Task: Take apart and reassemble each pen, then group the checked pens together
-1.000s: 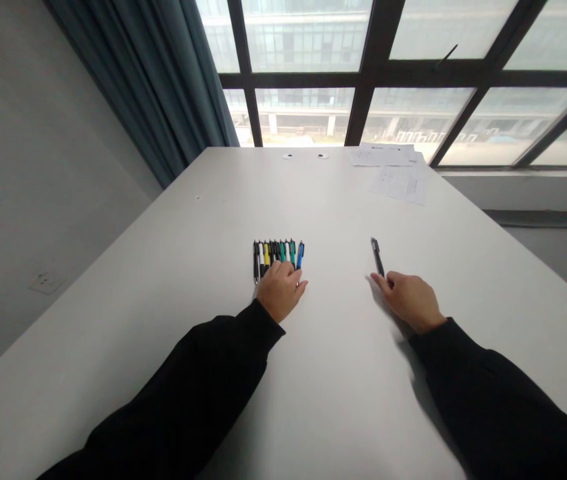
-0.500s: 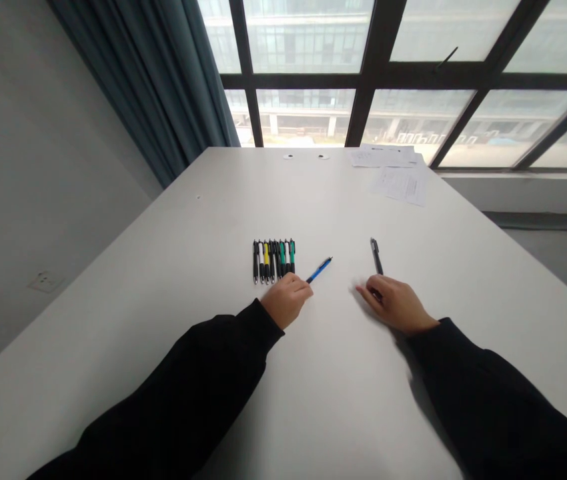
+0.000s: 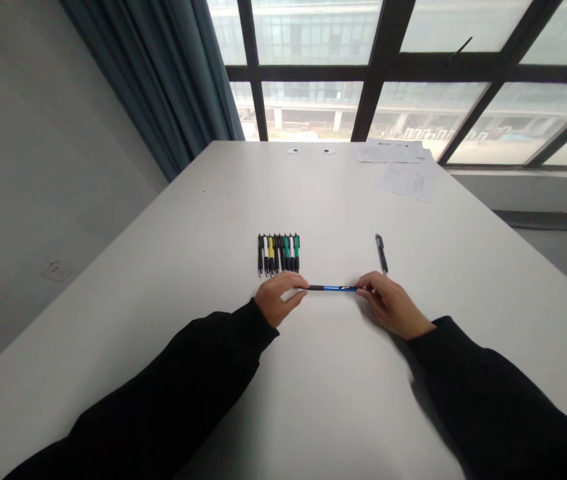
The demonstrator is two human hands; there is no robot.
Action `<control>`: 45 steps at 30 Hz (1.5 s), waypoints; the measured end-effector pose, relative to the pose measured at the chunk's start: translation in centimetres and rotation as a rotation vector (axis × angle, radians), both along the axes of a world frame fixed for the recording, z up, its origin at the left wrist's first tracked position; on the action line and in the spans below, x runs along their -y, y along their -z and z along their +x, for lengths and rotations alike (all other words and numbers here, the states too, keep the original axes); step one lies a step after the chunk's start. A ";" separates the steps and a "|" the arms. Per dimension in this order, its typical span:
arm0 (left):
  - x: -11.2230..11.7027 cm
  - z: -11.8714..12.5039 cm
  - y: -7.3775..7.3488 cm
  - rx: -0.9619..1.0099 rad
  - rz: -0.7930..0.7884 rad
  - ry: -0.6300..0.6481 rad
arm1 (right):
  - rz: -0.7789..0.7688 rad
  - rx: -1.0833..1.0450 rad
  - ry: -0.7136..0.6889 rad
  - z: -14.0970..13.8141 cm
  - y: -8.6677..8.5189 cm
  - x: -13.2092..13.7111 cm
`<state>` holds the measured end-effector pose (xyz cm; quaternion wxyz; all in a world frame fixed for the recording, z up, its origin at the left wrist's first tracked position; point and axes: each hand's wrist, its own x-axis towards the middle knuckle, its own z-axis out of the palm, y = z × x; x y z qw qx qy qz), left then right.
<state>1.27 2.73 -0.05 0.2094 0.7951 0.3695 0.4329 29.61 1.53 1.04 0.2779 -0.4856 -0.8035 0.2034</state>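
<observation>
A blue pen with a black grip lies level between my two hands. My left hand pinches its black tip end between thumb and fingers. At the other end, the fingers of my right hand close on the clip end. Just beyond my left hand is a row of several pens, side by side, with black, white, yellow and green barrels; its near ends are partly covered by that hand. A single dark pen rests just past my right hand.
The pens lie on a white table. Papers are spread at its far right, near two small oval fittings in the tabletop. Behind stand a large window and a blue-grey curtain.
The blue pen has turned from slanting to level. My right hand, beside the dark pen before, now grips the blue pen's clip end. The view has shifted slightly.
</observation>
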 end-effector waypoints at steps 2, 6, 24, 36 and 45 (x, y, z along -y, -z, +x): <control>0.6 -1.0 -0.1 0.027 -0.064 -0.003 | -0.053 -0.039 0.008 -0.7 0.0 0.8; 2.1 -2.9 0.1 0.116 -0.258 -0.072 | -0.184 -0.259 0.063 -2.6 0.4 2.4; 1.7 -3.4 -0.2 0.439 -0.654 -0.079 | -0.485 -0.674 0.129 -3.1 0.8 2.5; 1.7 -3.8 -0.4 0.243 -0.627 -0.071 | -0.492 -0.584 0.168 -3.2 0.5 2.6; 1.8 -3.8 -0.5 0.155 -0.584 -0.066 | -0.477 -0.540 0.141 -3.3 0.1 2.6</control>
